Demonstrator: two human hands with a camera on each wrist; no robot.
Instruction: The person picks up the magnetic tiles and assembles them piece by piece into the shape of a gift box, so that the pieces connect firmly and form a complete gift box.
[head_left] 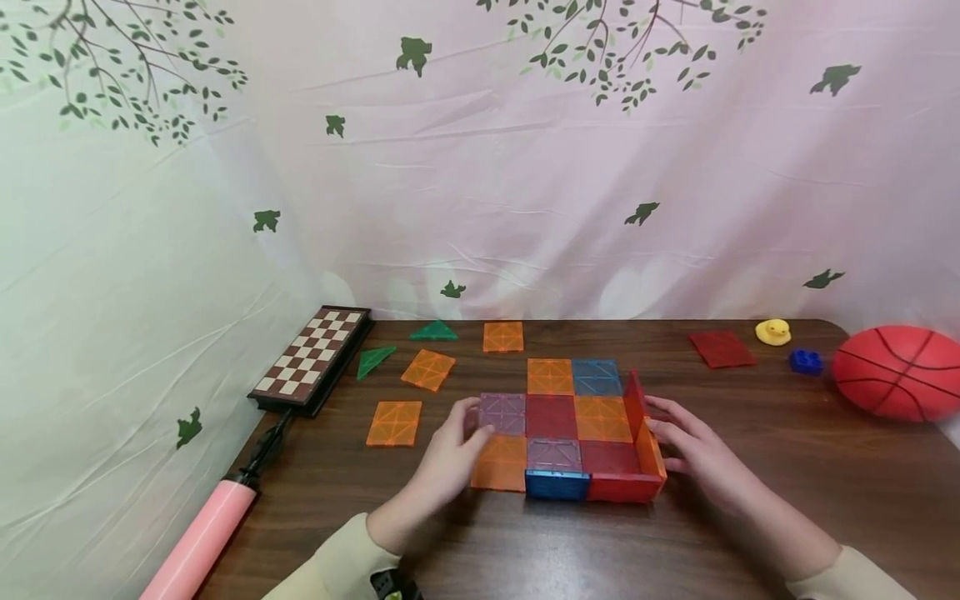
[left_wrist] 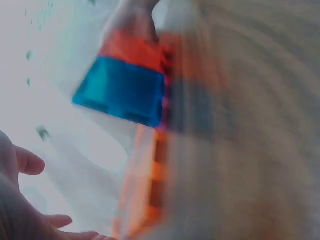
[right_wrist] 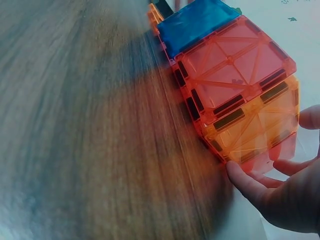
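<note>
Translucent magnetic tiles lie flat together in a patch at the table's middle, among them a purple tile (head_left: 502, 414) and a centre red tile (head_left: 551, 417). Along the front edge stand a blue tile (head_left: 557, 485) and a red tile (head_left: 624, 488); an orange tile (head_left: 648, 450) and another red tile (head_left: 635, 402) stand upright along the right. My left hand (head_left: 444, 457) is at the patch's left edge beside the purple tile, fingers loosely bent and grasping nothing. With its fingers, my right hand (head_left: 701, 450) touches the outside of the right-hand wall. The left wrist view is blurred.
Loose orange tiles (head_left: 394, 423) and green triangles (head_left: 376, 362) lie left and behind. A chessboard (head_left: 311, 354) and pink pump (head_left: 201, 537) are at the left. Farther right are a red tile (head_left: 722, 349), yellow duck (head_left: 773, 332), blue block (head_left: 806, 362) and red ball (head_left: 900, 372).
</note>
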